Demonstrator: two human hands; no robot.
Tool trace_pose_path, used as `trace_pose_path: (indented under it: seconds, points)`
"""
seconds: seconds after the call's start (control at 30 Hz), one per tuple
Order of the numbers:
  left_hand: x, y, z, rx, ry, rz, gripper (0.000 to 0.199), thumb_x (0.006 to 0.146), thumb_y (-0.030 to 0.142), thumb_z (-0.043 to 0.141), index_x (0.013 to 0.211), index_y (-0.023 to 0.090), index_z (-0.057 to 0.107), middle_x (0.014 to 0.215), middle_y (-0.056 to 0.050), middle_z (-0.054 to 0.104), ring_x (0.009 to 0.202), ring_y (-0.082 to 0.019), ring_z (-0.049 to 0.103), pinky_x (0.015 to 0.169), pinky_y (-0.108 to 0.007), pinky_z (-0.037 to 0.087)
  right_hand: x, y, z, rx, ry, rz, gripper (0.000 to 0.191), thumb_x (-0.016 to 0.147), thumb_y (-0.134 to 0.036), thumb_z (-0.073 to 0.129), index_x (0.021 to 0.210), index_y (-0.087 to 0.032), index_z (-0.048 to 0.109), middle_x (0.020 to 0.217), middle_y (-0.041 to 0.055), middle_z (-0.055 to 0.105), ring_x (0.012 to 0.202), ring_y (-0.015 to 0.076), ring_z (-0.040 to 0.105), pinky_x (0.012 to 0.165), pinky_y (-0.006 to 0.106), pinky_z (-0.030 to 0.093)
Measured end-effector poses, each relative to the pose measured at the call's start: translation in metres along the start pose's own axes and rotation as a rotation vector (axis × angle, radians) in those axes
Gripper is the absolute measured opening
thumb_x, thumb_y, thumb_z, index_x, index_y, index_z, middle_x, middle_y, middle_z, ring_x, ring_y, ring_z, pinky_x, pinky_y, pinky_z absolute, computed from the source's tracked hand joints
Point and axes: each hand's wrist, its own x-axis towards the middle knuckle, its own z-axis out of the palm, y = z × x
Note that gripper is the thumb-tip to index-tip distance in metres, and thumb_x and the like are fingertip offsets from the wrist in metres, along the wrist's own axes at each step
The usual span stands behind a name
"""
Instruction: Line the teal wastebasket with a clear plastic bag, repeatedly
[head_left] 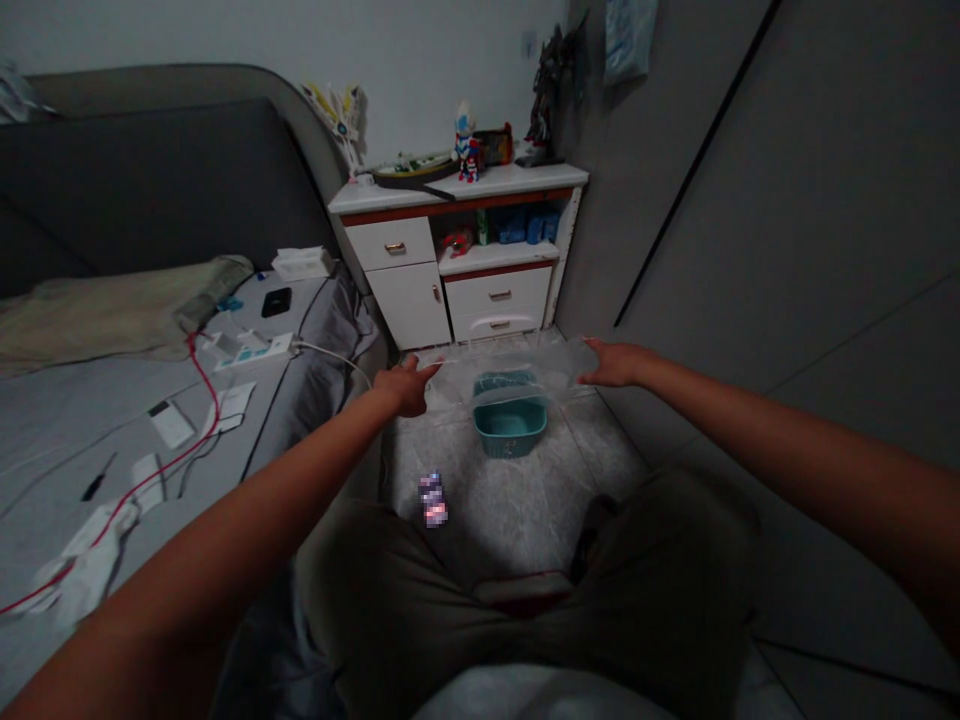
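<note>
1. A clear plastic bag (510, 365) is stretched wide just above the middle of the frame, held out at arm's length over the tiled floor (517, 500). It is see-through and thin, so it reads as very light, limp and slippery; it will likely sag or fold wherever it is not held taut.
2. The left hand (405, 388) pinches the bag's left edge, fingers closed on the film with the forefinger pointing along it.
3. The right hand (616, 365) grips the right edge, fingers curled over the rim. Both holds sit at the outer ends of the opening, which looks like the sound place to take such soft film, since a hold in the middle would let it collapse.
4. Directly below and seen partly through the bag stands a small teal plastic basket (510, 420) on the floor, at the frame's centre.
5. Behind it, toward the upper middle, is a white bedside cabinet (457, 255) with drawers and toy figures (466, 140) on top.
6. On the left side lies a bed (112, 420) with a power strip (251, 350), a red cable (202, 390) and a dark phone (276, 301).
7. The person's own knees in grey trousers (420, 590) fill the lower middle.
</note>
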Motion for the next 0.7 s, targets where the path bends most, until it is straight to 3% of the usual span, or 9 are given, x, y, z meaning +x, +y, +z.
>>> trace_pose_path:
  seconds: [0.17, 0.3, 0.4, 0.53, 0.63, 0.7]
  points:
    - [-0.001, 0.010, -0.004, 0.023, -0.078, -0.003, 0.112, 0.079, 0.028, 0.073, 0.173, 0.043, 0.013, 0.166, -0.018, 0.039, 0.135, -0.042, 0.060, 0.103, -0.052, 0.054, -0.009, -0.011, 0.000, -0.343, -0.093, 0.093, 0.134, 0.067, -0.062, 0.092, 0.175, -0.027, 0.021, 0.152, 0.0196, 0.060, 0.136, 0.0453, 0.059, 0.110, 0.055, 0.048]
    - [0.004, 0.012, 0.005, -0.036, -0.070, 0.023, 0.111, 0.080, 0.025, 0.068, 0.174, 0.039, 0.010, 0.164, -0.018, 0.041, 0.134, -0.040, 0.062, 0.102, -0.049, 0.055, -0.014, -0.019, 0.003, -0.410, -0.108, 0.127, 0.133, 0.070, -0.066, 0.090, 0.175, -0.029, 0.018, 0.158, 0.0229, 0.052, 0.136, 0.0446, 0.058, 0.105, 0.052, 0.050]
    - [0.011, 0.013, 0.018, -0.151, -0.019, 0.062, 0.105, 0.079, 0.019, 0.065, 0.173, 0.035, 0.021, 0.154, -0.016, 0.052, 0.128, -0.035, 0.066, 0.100, -0.043, 0.055, -0.018, -0.024, 0.007, -0.404, -0.074, 0.098, 0.114, 0.083, -0.066, 0.080, 0.174, -0.025, 0.025, 0.160, 0.0271, 0.044, 0.130, 0.0419, 0.061, 0.100, 0.046, 0.051]
    - [0.020, 0.017, 0.037, -0.386, 0.172, 0.155, 0.089, 0.074, 0.010, 0.060, 0.162, 0.021, 0.050, 0.119, -0.011, 0.070, 0.113, -0.027, 0.068, 0.096, -0.034, 0.053, -0.038, -0.037, 0.007, -0.482, 0.085, 0.013, 0.075, 0.096, -0.055, 0.068, 0.164, -0.030, 0.048, 0.163, 0.0202, 0.041, 0.131, 0.0398, 0.058, 0.101, 0.048, 0.050]
    - [0.028, 0.021, 0.049, -0.619, 0.317, 0.194, 0.081, 0.071, 0.009, 0.058, 0.151, 0.014, 0.062, 0.092, -0.005, 0.067, 0.090, -0.022, 0.065, 0.085, -0.031, 0.051, -0.061, -0.053, 0.009, -0.562, 0.282, -0.075, 0.049, 0.102, -0.043, 0.060, 0.147, -0.025, 0.066, 0.160, 0.0203, 0.046, 0.139, 0.0430, 0.047, 0.106, 0.053, 0.043]
    - [0.032, 0.022, 0.056, -0.802, 0.362, 0.211, 0.080, 0.069, 0.009, 0.056, 0.149, 0.012, 0.064, 0.078, 0.000, 0.059, 0.075, -0.017, 0.058, 0.076, -0.029, 0.049, -0.072, -0.064, 0.016, -0.583, 0.323, -0.119, 0.040, 0.105, -0.037, 0.053, 0.134, -0.018, 0.073, 0.146, 0.0228, 0.057, 0.134, 0.0417, 0.051, 0.105, 0.052, 0.042]
